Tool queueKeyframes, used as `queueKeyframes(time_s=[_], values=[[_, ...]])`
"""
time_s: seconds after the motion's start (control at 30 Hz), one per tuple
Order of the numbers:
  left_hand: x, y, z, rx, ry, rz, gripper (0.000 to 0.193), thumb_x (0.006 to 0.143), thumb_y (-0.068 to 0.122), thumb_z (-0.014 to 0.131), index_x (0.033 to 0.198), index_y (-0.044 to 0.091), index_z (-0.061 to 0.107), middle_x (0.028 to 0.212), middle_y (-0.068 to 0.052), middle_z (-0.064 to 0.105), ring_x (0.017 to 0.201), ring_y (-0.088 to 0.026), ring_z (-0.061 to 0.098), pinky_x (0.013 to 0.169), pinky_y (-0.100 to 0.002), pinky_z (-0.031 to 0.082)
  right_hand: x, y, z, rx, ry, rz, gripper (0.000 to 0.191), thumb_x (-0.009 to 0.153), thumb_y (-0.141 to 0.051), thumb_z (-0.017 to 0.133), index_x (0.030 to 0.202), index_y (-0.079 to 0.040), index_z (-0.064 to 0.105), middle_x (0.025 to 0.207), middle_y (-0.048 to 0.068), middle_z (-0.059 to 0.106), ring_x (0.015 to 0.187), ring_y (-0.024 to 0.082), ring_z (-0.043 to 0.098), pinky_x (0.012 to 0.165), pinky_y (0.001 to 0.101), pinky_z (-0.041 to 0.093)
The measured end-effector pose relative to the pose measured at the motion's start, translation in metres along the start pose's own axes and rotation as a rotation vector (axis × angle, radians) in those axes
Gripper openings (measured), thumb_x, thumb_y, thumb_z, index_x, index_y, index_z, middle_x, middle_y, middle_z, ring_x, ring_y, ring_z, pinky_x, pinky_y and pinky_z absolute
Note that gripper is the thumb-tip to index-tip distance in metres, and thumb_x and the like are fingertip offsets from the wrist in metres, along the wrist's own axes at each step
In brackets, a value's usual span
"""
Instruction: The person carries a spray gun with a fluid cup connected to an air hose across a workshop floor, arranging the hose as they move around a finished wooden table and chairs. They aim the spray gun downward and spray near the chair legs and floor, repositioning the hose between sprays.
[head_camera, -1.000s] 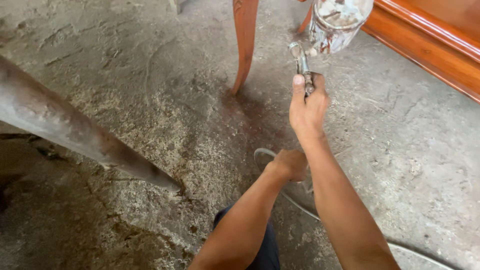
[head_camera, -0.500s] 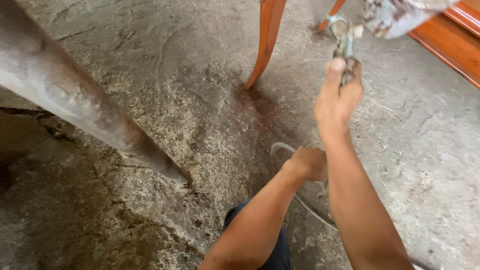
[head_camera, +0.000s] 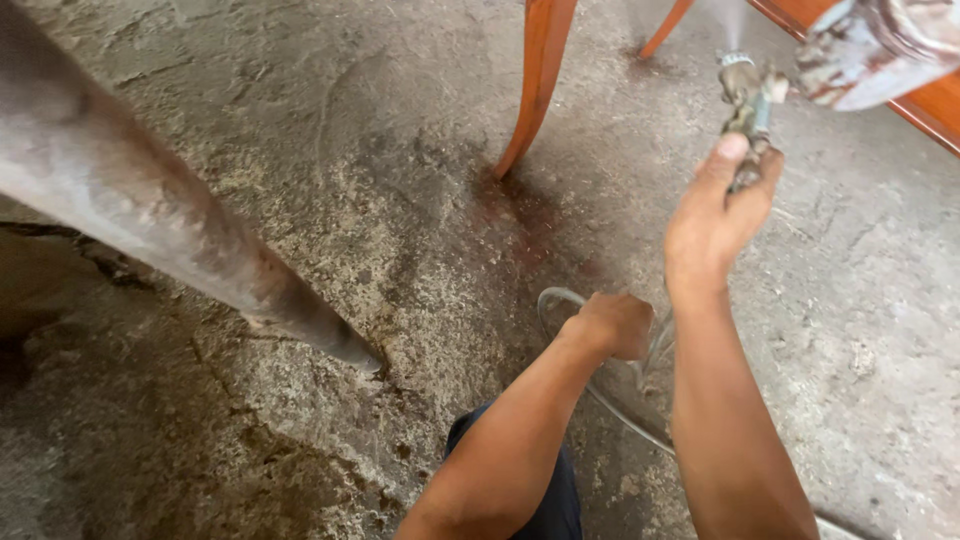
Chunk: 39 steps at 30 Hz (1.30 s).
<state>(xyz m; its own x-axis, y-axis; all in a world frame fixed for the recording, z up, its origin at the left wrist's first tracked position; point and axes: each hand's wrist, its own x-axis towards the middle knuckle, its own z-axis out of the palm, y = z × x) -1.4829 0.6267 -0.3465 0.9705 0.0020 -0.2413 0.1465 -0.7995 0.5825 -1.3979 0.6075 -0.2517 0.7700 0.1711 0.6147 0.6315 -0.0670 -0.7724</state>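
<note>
— Since half a second before, what had shifted?

— Mostly the view: the spray gun (head_camera: 750, 110) sat further right and a little lower in frame, with the right hand (head_camera: 715, 215) following it. The left hand (head_camera: 615, 325) had barely moved.

— Start big. What surrounded them?

— Rough grey concrete floor (head_camera: 300, 150), stained reddish near the curved orange-brown furniture leg (head_camera: 535, 85). A thick dull pole (head_camera: 150, 215) slanted down to the floor on the left.

— And the gun itself?

— Grimy metal, with a paint-smeared cup (head_camera: 870, 50) beside it at the top right. A faint mist rose from its nozzle.

— How was the right hand set?

— Closed around the gun's grip, thumb up along the body. The gun stood just above the fist, pointing away.

— The left hand?

— A tight fist around a clear hose (head_camera: 560, 300), which looped on the floor below the gun.
</note>
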Motion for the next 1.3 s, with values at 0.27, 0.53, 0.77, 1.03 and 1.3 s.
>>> queueKeyframes(time_s=[0.27, 0.53, 0.77, 1.03, 1.3], values=[[-0.006, 0.003, 0.000, -0.016, 0.022, 0.049, 0.031, 0.079, 0.014, 0.066, 0.107, 0.006, 0.076, 0.119, -0.018, 0.073, 0.113, -0.033, 0.071, 0.098, -0.050, 0.054, -0.010, -0.009, 0.013, -0.084, 0.018, -0.082, 0.047, 0.117, -0.046, 0.057, 0.123, 0.001, 0.055, 0.089, 0.001, 0.056, 0.077, 0.010, 0.052, 0.064, 0.0334, 0.042], [-0.014, 0.004, -0.008, -0.058, 0.125, 0.020, 0.031, 0.077, 0.017, 0.069, 0.105, 0.005, 0.076, 0.113, -0.018, 0.075, 0.108, -0.035, 0.072, 0.099, -0.053, 0.052, 0.040, 0.004, 0.059, -0.249, -0.258, -0.172, 0.040, 0.117, -0.042, 0.060, 0.111, -0.003, 0.053, 0.083, 0.002, 0.051, 0.073, 0.015, 0.048, 0.061, 0.0384, 0.040], [-0.016, 0.005, -0.010, -0.080, 0.140, 0.020, 0.032, 0.077, 0.017, 0.070, 0.105, 0.006, 0.077, 0.114, -0.018, 0.076, 0.110, -0.035, 0.073, 0.102, -0.054, 0.051, 0.053, 0.008, 0.067, -0.157, -0.213, -0.355, 0.041, 0.119, -0.040, 0.056, 0.110, 0.000, 0.050, 0.084, 0.004, 0.051, 0.082, 0.016, 0.049, 0.071, 0.0383, 0.042], [-0.007, 0.007, -0.004, -0.145, 0.087, 0.005, 0.035, 0.082, 0.031, 0.068, 0.107, 0.008, 0.076, 0.117, -0.018, 0.073, 0.113, -0.035, 0.070, 0.099, -0.051, 0.051, 0.020, 0.011, 0.068, -0.143, -0.138, -0.237, 0.054, 0.114, -0.057, 0.051, 0.124, -0.004, 0.053, 0.096, 0.001, 0.059, 0.085, 0.015, 0.057, 0.072, 0.0338, 0.048], [0.009, 0.000, 0.012, -0.016, 0.040, 0.047, 0.033, 0.076, 0.015, 0.066, 0.105, 0.006, 0.078, 0.118, -0.018, 0.074, 0.114, -0.033, 0.071, 0.101, -0.052, 0.052, -0.044, -0.008, -0.023, 0.182, 0.002, -0.066, 0.047, 0.119, -0.046, 0.060, 0.130, -0.002, 0.049, 0.096, 0.002, 0.060, 0.072, 0.008, 0.050, 0.061, 0.0255, 0.041]])
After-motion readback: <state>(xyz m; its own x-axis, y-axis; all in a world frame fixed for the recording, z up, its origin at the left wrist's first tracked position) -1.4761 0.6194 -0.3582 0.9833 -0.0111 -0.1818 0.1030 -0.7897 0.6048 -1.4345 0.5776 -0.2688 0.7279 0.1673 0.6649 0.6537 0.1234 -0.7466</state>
